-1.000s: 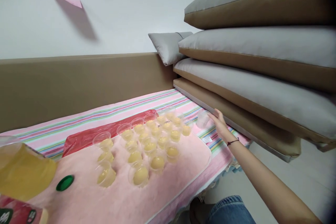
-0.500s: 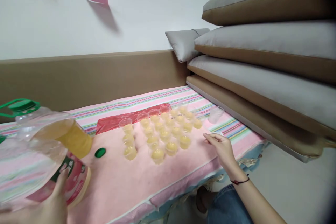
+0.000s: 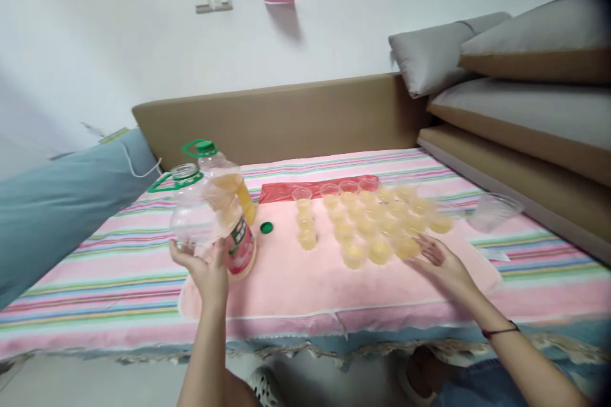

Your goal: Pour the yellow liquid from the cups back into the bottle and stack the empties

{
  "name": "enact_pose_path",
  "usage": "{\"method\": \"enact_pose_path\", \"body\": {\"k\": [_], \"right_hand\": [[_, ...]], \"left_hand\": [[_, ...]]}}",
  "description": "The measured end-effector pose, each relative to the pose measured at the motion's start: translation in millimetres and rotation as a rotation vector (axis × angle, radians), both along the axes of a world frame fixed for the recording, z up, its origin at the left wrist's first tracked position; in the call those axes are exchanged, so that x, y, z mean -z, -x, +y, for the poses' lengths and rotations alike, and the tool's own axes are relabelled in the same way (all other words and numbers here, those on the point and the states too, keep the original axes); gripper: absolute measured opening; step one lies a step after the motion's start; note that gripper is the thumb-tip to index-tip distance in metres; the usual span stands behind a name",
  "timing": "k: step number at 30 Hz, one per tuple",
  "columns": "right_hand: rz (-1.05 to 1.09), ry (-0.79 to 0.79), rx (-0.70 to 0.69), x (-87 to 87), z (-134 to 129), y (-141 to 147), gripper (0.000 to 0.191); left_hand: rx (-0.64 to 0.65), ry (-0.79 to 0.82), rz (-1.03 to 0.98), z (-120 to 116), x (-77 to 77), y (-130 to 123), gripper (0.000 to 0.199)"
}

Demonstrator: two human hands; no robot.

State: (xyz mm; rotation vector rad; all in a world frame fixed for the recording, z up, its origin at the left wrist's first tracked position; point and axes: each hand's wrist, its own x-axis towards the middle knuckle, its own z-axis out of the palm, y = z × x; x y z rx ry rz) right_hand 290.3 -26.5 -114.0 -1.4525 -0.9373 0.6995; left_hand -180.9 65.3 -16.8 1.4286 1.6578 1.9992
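My left hand [image 3: 205, 270] is wrapped round the lower side of a large clear juice bottle [image 3: 241, 245] with a pink label, an uncapped mouth and a green handle. The bottle leans to the left in view; whether its base rests on the mat is hard to tell. Behind it stands a second bottle [image 3: 245, 200] of yellow juice with its green cap on. My right hand [image 3: 442, 264] has its fingers apart beside the front right cup [image 3: 407, 247]; contact is unclear through blur. Several clear plastic cups [image 3: 354, 255] of yellow juice form rows on the pink mat [image 3: 286, 289].
A loose green cap [image 3: 266, 227] lies by the bottles. A red plastic bag [image 3: 277, 192] is behind the cups, and clear stacked cups [image 3: 494, 211] lie at the right. Grey-brown cushions [image 3: 534, 102] pile up beyond. The striped cloth's front edge [image 3: 143, 350] runs near me.
The view has swung left and drawn back. My right hand has gone from a pinch beside the cups to spread fingers at the front right cup. My left hand stays on the bottle.
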Motion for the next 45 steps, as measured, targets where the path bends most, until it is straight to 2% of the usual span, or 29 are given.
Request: {"method": "enact_pose_path", "body": {"k": [6, 9, 13, 19, 23, 27, 31, 33, 35, 39, 42, 45], "right_hand": [[0.027, 0.014, -0.002, -14.2, 4, 17, 0.072], [0.008, 0.022, 0.028, -19.2, 4, 21, 0.071], [0.001, -0.008, 0.061, -22.3, 2, 24, 0.068], [0.002, -0.076, 0.102, -31.9, -3, 25, 0.064], [-0.019, -0.137, 0.120, -38.6, -7, 26, 0.065], [-0.044, -0.209, 0.098, -52.3, -11, 27, 0.066], [-0.033, -0.255, 0.027, -72.3, -6, 23, 0.064], [-0.038, -0.277, -0.002, -81.2, 0, 19, 0.063], [-0.039, -0.298, -0.018, -86.3, 6, 16, 0.062], [-0.054, -0.303, -0.018, -81.1, 13, 14, 0.063], [-0.082, -0.263, 0.003, -71.8, 13, 15, 0.064], [-0.126, -0.237, -0.004, -68.2, 10, 15, 0.067]], "left_hand": [[0.069, 0.043, 0.103, -4, 2.2, 14, 0.128], [0.084, 0.082, 0.086, -7, 4.2, 16, 0.125], [0.038, 0.084, 0.053, -9, 3.5, 14, 0.121], [-0.029, 0.071, 0.000, -2, 2.7, 9, 0.121], [-0.011, 0.065, 0.038, 2, 4.3, 9, 0.122], [0.011, 0.075, 0.111, 4, 5.8, 9, 0.133], [-0.068, 0.131, 0.202, 0, 2.6, 5, 0.142], [-0.127, 0.068, 0.265, -7, -1.9, 0, 0.139], [-0.173, -0.063, 0.340, -13, -7.4, -5, 0.131], [-0.195, -0.405, 0.519, -22, -15.7, -23, 0.102], [-0.090, -0.575, 0.624, -25, -15.4, -49, 0.082], [0.113, -0.546, 0.663, -33, -8.7, -89, 0.070]]}}
